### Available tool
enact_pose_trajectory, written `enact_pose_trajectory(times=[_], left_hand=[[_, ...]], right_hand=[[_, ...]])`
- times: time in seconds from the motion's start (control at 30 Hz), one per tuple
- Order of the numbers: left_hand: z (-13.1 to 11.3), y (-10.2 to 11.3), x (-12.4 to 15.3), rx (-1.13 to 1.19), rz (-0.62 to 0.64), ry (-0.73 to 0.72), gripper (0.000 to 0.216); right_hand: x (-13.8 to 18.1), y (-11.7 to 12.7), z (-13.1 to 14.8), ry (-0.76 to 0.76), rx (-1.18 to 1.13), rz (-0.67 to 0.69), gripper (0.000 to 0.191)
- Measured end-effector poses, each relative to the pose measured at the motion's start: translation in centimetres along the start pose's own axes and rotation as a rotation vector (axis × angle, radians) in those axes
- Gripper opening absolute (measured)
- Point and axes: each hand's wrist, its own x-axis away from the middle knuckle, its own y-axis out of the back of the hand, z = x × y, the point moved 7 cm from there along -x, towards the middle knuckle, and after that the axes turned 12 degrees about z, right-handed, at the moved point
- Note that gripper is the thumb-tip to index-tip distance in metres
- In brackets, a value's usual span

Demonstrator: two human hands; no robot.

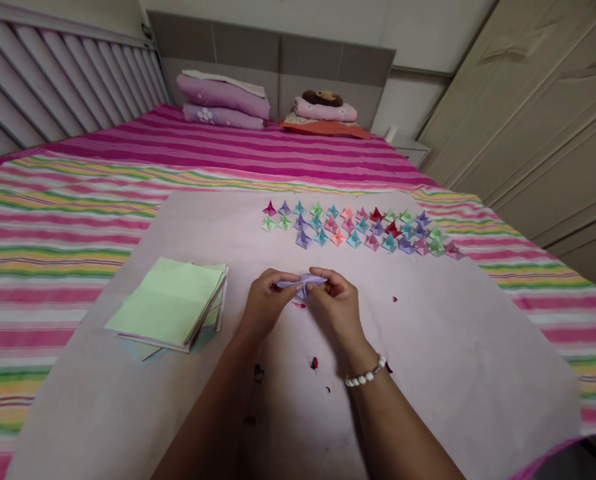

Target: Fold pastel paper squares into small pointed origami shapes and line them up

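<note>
My left hand [265, 300] and my right hand [335, 303] meet over a pale board [453, 347] laid on the bed. Both pinch a small folded piece of lilac paper [303, 281] between fingers and thumbs. A beaded bracelet circles my right wrist. To the left of my hands lies a stack of coloured paper squares [173, 303] with a pale green sheet on top. Beyond my hands, several small folded paper shapes [358, 230] in pink, blue, green, purple and red stand in rows.
The board rests on a striped pink, green and yellow bedspread [53, 220]. Small dark red scraps [314, 363] dot the board near my wrists. Pillows [223, 100] and a folded blanket lie at the headboard. A wardrobe [548, 120] stands at the right.
</note>
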Motion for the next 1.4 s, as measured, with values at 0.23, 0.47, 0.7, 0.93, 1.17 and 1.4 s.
enact_pose_trajectory(times=[0.23,0.47,0.7,0.93,1.17,1.4], left_hand=[[0.0,0.1,0.0,0.054,0.002,-0.015,0.015],[0.4,-0.1,0.1,0.269,0.05,0.084,0.04],[0.3,1.1,0.0,0.248,0.001,0.081,0.027],[-0.4,0.4,0.0,0.166,0.115,0.032,0.042],[-0.2,0.5,0.0,-0.016,0.058,0.034,0.022],[-0.7,0.8,-0.2,0.063,0.048,-0.051,0.017]], right_hand=[[0.1,-0.2,1.4,0.092,0.206,-0.006,0.011],[0.0,0.8,0.9,-0.039,0.104,-0.064,0.021],[0.1,1.0,1.6,-0.003,0.059,-0.065,0.021],[0.1,0.9,1.5,0.006,0.009,-0.053,0.021],[0.0,0.4,1.0,0.007,0.013,0.007,0.023],[0.1,0.4,2.0,0.123,0.218,-0.015,0.009]])
